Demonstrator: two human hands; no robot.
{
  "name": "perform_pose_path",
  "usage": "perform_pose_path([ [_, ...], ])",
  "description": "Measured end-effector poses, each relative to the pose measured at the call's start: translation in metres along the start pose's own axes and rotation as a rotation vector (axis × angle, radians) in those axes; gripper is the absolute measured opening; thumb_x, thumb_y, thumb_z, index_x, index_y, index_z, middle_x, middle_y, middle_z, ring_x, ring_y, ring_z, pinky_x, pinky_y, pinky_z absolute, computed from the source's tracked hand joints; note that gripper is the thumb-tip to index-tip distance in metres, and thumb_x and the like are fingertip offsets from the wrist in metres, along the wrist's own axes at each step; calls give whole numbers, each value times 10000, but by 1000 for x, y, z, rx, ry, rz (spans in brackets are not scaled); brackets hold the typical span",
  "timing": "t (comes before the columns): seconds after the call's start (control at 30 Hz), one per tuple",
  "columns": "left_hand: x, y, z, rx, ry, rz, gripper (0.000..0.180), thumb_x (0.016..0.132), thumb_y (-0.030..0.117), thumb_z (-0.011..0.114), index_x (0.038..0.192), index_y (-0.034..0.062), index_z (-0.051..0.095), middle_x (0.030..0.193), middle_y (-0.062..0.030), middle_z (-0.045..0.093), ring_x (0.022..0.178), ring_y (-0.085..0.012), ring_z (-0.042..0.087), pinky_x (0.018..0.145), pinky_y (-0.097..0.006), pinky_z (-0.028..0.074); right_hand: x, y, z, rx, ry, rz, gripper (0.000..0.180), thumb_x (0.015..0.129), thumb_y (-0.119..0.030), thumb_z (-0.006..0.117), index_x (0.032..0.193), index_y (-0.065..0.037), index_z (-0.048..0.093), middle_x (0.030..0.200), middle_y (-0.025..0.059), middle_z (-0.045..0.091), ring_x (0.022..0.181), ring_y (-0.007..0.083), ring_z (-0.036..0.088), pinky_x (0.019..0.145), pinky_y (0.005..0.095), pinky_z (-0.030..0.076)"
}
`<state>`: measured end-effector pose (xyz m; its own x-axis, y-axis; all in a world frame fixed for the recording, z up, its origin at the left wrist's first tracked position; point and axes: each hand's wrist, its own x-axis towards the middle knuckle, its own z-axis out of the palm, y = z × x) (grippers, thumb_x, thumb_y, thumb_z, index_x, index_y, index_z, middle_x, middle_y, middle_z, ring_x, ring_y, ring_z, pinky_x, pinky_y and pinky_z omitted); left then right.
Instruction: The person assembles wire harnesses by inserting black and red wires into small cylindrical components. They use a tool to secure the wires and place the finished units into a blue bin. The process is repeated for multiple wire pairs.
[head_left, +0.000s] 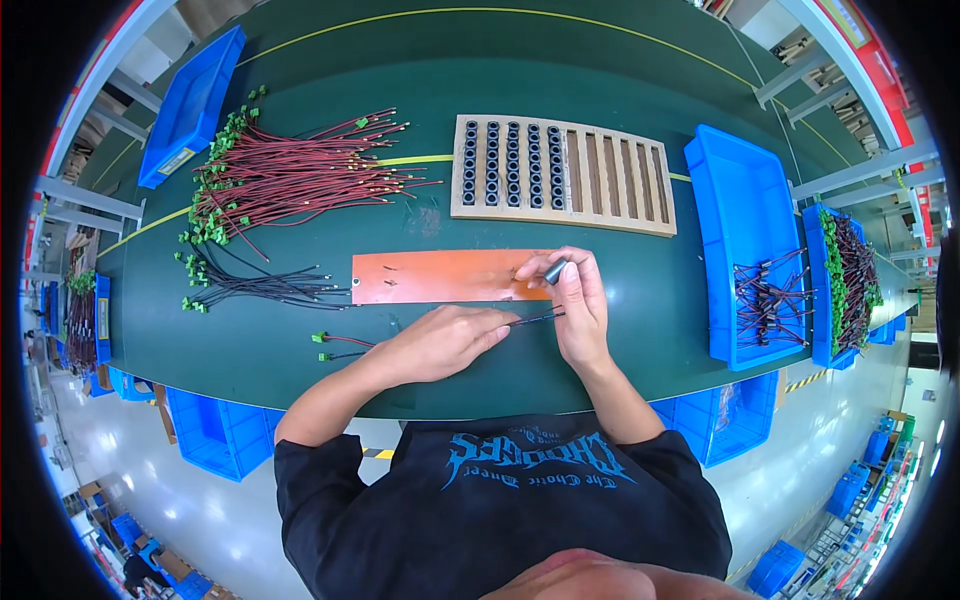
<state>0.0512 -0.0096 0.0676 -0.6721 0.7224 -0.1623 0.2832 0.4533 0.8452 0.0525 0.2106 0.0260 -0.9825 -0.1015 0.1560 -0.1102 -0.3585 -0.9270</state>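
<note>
From here, L hand (455,342) is pinched round thin red & black wires (537,319) w/ green block connectors (323,356); R hand (582,300), fingers curled, grips a short dark-grey cylinder (556,271) near the flat orange mat (430,278); can't quite tell if wire tips are held too. Beyond, on dark-green bench (650,290): slotted pale-wood rack (560,217) w/ black cylinders (514,162).

1. Tabletop (650,350): smooth, faintly glossy.
2. Orange strip (430,280): smooth, plastic-looking, scuffed.
3. Rack (565,219): pale, matt wood.
4. Blue tray (740,190): smooth plastic.
5. Dark cylinder (556,271): smooth, glossy.
6. Red wires (310,176): plastic-looking sheathing.
7. Shirt (500,510): matt cloth.
</note>
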Motion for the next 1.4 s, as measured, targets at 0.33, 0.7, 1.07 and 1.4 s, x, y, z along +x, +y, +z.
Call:
perform_pose_path([
  [0.33, 6, -3, 3, -73, 122, 5, 309, 1104, 235, 523, 1236, 11, 692, 1107, -207, 750, 1036, -394, 722, 898, -456, 559, -4, 4, -10, 113, 202, 25, 242, 1109, -211, 564, 1231, -17, 643, 1141, 42, 647, 1030, 114, 594, 950, 298, 489],
  [0.7, 2, -4, -4, -119, 174, -48, 319, 1111, 235, 523, 1201, -14, 701, 1053, -193, 753, 979, -359, 733, 884, -432, 554, -6, 0, -10, 210, 222, 101, 302, 1096, -188, 589, 1308, 16, 657, 1179, 61, 660, 1053, 117, 608, 956, 310, 509],
  [1.07, 2, -13, -6, -147, 187, -25, 340, 1117, 256, 509, 1084, -18, 708, 975, -167, 736, 938, -323, 717, 853, -411, 540, -2, -8, -26, -219, 28, 74, 279, 1085, -150, 598, 1302, -6, 697, 1136, 46, 678, 984, 115, 614, 873, 258, 500],
  [1.4, 13, -7, 9, -401, 337, 6, 233, 1083, 145, 570, 1259, -3, 610, 893, -101, 692, 814, -173, 652, 784, -334, 521, -15, 2, 2, 238, -40, 294, 350, 1074, -111, 601, 1397, 22, 608, 1231, 128, 708, 940, 145, 657, 877, 301, 548],
])
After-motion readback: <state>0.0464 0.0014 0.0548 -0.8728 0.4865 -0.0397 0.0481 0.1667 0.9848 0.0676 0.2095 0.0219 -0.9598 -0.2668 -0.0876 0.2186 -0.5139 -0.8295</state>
